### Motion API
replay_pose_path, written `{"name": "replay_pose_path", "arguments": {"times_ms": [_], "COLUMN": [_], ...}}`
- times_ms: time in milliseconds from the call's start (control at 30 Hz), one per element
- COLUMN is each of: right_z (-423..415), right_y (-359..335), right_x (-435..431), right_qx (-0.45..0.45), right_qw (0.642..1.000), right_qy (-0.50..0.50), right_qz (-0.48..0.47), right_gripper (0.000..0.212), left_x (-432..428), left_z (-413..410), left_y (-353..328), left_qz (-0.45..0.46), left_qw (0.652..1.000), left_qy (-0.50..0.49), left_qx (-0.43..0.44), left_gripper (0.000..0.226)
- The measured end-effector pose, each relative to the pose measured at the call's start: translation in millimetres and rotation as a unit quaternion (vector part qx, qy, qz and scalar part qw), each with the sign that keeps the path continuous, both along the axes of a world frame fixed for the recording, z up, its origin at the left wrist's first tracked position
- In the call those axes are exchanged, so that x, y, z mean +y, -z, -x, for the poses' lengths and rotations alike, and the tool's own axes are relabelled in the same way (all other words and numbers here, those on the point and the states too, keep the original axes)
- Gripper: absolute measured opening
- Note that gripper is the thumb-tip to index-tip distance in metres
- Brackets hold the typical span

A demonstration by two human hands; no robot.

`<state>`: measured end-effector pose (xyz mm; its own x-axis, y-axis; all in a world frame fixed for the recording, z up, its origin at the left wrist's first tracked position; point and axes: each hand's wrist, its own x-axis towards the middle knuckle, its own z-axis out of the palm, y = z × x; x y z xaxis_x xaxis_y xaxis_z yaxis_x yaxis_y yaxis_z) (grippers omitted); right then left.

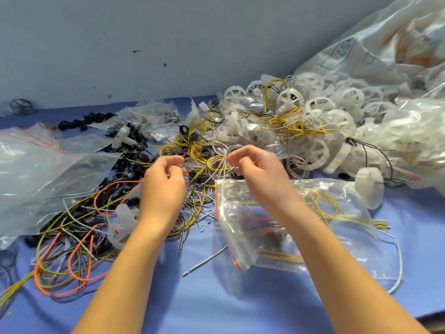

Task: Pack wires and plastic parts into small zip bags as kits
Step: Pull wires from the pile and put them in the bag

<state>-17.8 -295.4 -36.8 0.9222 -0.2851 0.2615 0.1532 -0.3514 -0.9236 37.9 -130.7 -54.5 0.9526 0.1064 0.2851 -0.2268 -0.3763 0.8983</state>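
Note:
My left hand [163,182] and my right hand [258,172] hover side by side over a tangle of yellow and grey wires [212,162]. Both have curled fingers; each pinches a thin grey wire [225,155] that loops up between them. Under my right wrist lies a small clear zip bag [243,227] with a red seal strip, holding yellow wires and dark parts. White plastic wheels [315,112] are heaped behind and to the right. Small black rings [131,162] lie scattered left of my left hand.
Orange and yellow wires [79,263] sprawl at the lower left on the blue tabletop [216,304]. A large clear bag [36,169] lies at the left, more small zip bags [154,116] behind it. A big plastic sack [385,49] fills the upper right against a grey wall.

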Motion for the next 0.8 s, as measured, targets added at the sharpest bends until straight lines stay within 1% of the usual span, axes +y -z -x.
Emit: {"name": "replay_pose_path", "arguments": {"times_ms": [67, 167, 233, 300, 367, 433, 500, 567, 600, 633, 700, 733, 800], "right_z": [-2.0, -6.8, -9.5, -11.4, -12.5, -14.4, -15.0, -13.1, -12.1, -11.3, -10.3, -9.8, -7.3], "right_y": [10.0, 26.8, 37.8, 47.4, 53.2, 55.4, 56.2, 56.9, 56.4, 54.7, 46.9, 41.0, 25.5], "right_x": [17.3, 30.6, 33.0, 33.6, 34.8, 35.5, 34.7, 33.7, 33.2, 32.7, 31.8, 30.8, 25.1], "right_qx": [-0.018, -0.029, -0.007, -0.001, -0.005, -0.006, -0.008, -0.003, -0.001, 0.000, -0.012, -0.024, -0.045], "right_qw": [0.993, 0.957, 0.931, 0.920, 0.913, 0.908, 0.910, 0.914, 0.915, 0.918, 0.937, 0.952, 0.978], "right_qy": [-0.006, 0.004, 0.000, 0.000, 0.003, 0.008, 0.006, -0.004, -0.008, -0.012, -0.021, -0.024, -0.022], "right_qz": [0.118, 0.288, 0.364, 0.392, 0.407, 0.420, 0.414, 0.405, 0.403, 0.397, 0.348, 0.305, 0.200], "right_gripper": [0.029, 0.020, 0.020, 0.019, 0.018, 0.018, 0.017, 0.016, 0.016, 0.017, 0.017, 0.018, 0.023], "left_x": [-1.5, -4.8, -4.1, -0.5, 3.2, 5.8, 9.4, 17.6, 24.8, 34.1, 57.4, 70.1, 94.4], "left_z": [-3.9, -3.8, -5.8, -8.2, -8.8, -5.7, -1.3, 1.5, 0.2, -3.5, -15.6, -22.5, -35.0], "left_y": [6.8, 13.7, 15.7, 17.7, 19.0, 16.7, 8.7, -5.6, -13.6, -22.0, -36.1, -39.8, -38.2], "left_qz": [-0.047, -0.121, -0.168, -0.196, -0.220, -0.225, -0.205, -0.194, -0.180, -0.161, -0.135, -0.142, -0.198], "left_qw": [0.999, 0.992, 0.985, 0.980, 0.974, 0.972, 0.971, 0.962, 0.960, 0.963, 0.973, 0.977, 0.974], "left_qy": [-0.008, 0.004, 0.008, 0.022, 0.043, 0.055, 0.039, 0.001, -0.020, -0.041, -0.080, -0.092, -0.097], "left_qx": [0.007, -0.023, -0.042, -0.036, -0.030, -0.049, -0.114, -0.195, -0.214, -0.213, -0.167, -0.131, -0.048], "left_gripper": [0.027, 0.031, 0.032, 0.032, 0.032, 0.030, 0.029, 0.028, 0.029, 0.029, 0.030, 0.030, 0.029]}}
